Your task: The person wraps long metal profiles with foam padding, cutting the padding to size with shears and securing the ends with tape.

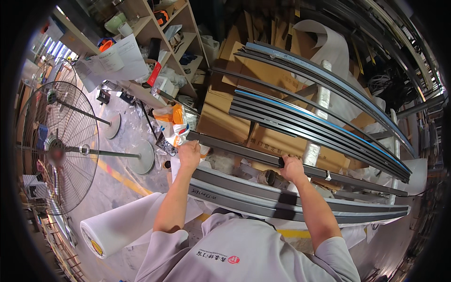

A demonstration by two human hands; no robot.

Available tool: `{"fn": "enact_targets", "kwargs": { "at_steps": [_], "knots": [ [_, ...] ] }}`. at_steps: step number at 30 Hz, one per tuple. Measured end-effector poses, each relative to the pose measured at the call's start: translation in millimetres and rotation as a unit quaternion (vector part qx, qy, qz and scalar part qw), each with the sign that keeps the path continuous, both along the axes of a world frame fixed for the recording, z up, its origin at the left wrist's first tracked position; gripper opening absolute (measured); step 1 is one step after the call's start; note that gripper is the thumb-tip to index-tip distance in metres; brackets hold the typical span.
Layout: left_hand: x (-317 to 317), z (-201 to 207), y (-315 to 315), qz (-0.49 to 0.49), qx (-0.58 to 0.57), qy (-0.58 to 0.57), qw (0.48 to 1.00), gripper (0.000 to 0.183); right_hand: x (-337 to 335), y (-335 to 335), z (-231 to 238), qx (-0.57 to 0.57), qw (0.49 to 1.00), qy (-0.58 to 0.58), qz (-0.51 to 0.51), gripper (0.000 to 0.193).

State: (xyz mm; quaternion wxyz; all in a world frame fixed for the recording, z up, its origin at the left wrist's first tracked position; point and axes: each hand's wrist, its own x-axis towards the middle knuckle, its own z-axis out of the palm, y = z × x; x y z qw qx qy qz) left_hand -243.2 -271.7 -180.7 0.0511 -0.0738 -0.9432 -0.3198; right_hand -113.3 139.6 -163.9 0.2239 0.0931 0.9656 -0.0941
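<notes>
A long dark grey metal profile (235,149) lies crosswise in front of me, running from my left hand to the far right. My left hand (189,156) is closed at the profile's left end, beside an orange and white plastic bag (173,123). Farther right, my right hand (292,168) is closed at the same profile, with a small black object (281,162) showing at its finger side; its kind cannot be made out. Nearer to me lie wider grey profiles (244,188) with white edging. Beyond, several slim black profiles (282,117) with a blue strip lie side by side.
White-wrapped support bars (312,152) carry the profiles. Cardboard sheets (218,123) lean behind them. To the left stand a large wire fan (54,145) and a shelf (143,26) with papers and tools. A white foam roll (117,225) lies on the floor at lower left.
</notes>
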Motion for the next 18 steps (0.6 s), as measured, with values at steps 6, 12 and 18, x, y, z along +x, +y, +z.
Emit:
{"fn": "enact_targets", "kwargs": {
  "at_steps": [6,12,18],
  "knots": [
    [-2,22,-7,-0.101,0.002,0.099,0.99,0.009,-12,30,19,-0.061,0.996,0.062,0.027,0.039],
    [1,49,-15,-0.211,-0.108,0.12,0.964,0.005,-33,37,85,-0.132,0.989,0.07,-0.011,0.043],
    [-28,18,-22,-0.166,-0.252,0.015,0.953,0.021,-38,43,109,-0.133,0.99,0.029,0.032,0.05]
  ]
}}
